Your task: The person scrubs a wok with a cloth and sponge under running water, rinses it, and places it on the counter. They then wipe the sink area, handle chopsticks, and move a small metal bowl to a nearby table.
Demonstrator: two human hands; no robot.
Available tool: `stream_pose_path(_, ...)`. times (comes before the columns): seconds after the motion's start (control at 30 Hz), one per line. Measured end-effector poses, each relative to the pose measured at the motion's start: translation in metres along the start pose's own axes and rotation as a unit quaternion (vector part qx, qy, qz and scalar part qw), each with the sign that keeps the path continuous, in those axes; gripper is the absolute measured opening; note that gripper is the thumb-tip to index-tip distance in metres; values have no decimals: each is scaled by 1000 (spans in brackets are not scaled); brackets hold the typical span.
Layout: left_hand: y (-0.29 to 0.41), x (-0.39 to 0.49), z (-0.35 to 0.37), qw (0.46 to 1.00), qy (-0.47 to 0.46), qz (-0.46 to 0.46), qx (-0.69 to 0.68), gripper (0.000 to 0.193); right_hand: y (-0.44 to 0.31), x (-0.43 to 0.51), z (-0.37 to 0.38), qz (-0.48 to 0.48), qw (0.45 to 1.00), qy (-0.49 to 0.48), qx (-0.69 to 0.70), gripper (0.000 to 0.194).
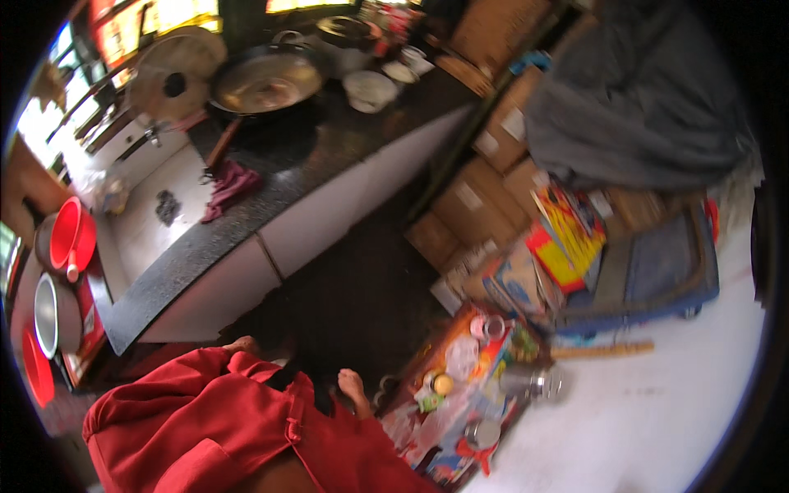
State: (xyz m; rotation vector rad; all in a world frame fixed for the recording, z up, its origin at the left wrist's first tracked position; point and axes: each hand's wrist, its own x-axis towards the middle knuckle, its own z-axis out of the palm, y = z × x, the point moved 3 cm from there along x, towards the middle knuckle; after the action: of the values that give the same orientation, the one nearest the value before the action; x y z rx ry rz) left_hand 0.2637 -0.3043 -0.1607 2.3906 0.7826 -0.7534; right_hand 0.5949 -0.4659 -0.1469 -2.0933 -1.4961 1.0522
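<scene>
My left hand shows only in part past the red sleeve, low and in front of the sink counter; its fingers are mostly hidden. My right hand hangs with curled fingers over the dark floor, left of a low table crowded with jars and plastic bags. Neither hand touches the counter. On the counter a wok with a wooden handle has some liquid in it. White bowls stand to its right. A purplish cloth hangs over the edge of the sink.
Cardboard boxes are stacked beyond the floor, beside a dark grey cover and a blue plastic cart. Red basins and a metal pot stand at the left. A glass jar lies at the low table's right edge.
</scene>
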Motion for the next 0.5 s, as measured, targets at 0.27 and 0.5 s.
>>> stream_pose_path(0.27,-12,2,-12,981,111,-70,-143,22,16,29,0,81,988,-13,-130,30)
stream_pose_path(0.5,-31,-2,43,974,-12,-151,-170,29,-22,67,-40,177,976,-22,-124,31)
